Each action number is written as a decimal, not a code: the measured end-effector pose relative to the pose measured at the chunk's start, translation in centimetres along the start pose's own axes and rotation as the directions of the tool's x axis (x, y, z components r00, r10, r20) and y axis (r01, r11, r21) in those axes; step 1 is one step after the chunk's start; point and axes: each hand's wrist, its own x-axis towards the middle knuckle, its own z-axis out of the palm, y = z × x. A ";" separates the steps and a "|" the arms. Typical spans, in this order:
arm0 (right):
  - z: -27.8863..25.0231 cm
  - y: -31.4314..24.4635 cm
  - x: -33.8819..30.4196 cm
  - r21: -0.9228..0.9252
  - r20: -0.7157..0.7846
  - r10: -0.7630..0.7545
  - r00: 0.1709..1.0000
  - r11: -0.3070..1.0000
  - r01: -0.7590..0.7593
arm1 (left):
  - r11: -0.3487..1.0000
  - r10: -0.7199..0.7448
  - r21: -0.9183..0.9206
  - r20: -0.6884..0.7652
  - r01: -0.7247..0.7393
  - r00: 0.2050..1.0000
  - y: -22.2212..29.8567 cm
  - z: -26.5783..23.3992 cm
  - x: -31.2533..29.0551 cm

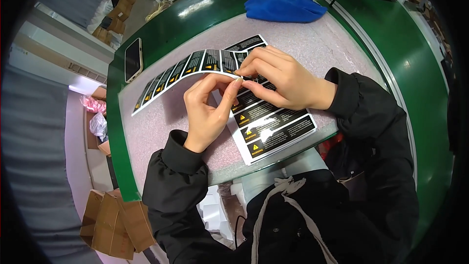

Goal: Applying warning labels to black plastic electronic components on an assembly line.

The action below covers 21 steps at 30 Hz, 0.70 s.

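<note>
A long strip of black warning labels on white backing curves up off the pink foam mat. My left hand pinches the strip's near end from below. My right hand meets it from the right, fingertips pinching at the same end of the strip. Under both hands lies a second sheet of larger black labels with yellow triangles, flat on the mat. Black sleeves cover both forearms.
A blue cloth lies at the far side of the green table. A phone rests face up at the mat's far left corner. Cardboard boxes sit on the floor to the left.
</note>
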 end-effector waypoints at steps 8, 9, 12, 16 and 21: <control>-0.1 0.4 0.1 0.026 0.027 0.001 1.000 1.000 -0.002 | 0.999 0.023 0.043 0.012 -0.023 1.000 -0.1 0.0 -0.1; -0.2 0.4 0.1 0.035 0.039 0.006 0.999 0.999 -0.008 | 0.999 0.009 0.036 0.022 -0.010 1.000 -0.1 0.0 -0.1; -0.3 0.4 0.1 0.054 0.065 0.016 0.998 0.998 -0.020 | 1.000 -0.018 0.022 0.039 0.017 0.999 -0.1 -0.1 -0.1; -0.3 0.3 0.0 0.078 0.097 0.054 0.994 0.995 -0.062 | 0.988 0.078 0.125 0.114 -0.092 0.990 0.0 0.0 -0.3; -0.1 0.3 0.1 0.226 0.107 0.065 0.992 0.970 -0.088 | 0.971 0.128 0.175 0.179 -0.160 0.975 0.2 -0.3 -0.1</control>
